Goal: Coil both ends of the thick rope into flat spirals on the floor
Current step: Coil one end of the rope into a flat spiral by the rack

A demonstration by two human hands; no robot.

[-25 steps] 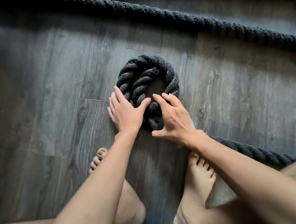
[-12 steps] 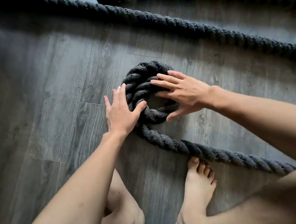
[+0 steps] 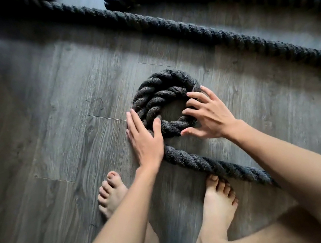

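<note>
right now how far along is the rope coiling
Early. Done: one small spiral started on the floor. In hand: left hand braces its outer edge, right hand presses the inner turn. Left: the trailing rope, and the other end lies uncoiled.

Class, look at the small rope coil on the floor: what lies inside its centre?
Inside the coil bare grey floor shows through the open middle. The right hand covers the coil's right side, so the rope end there is hidden.
</note>
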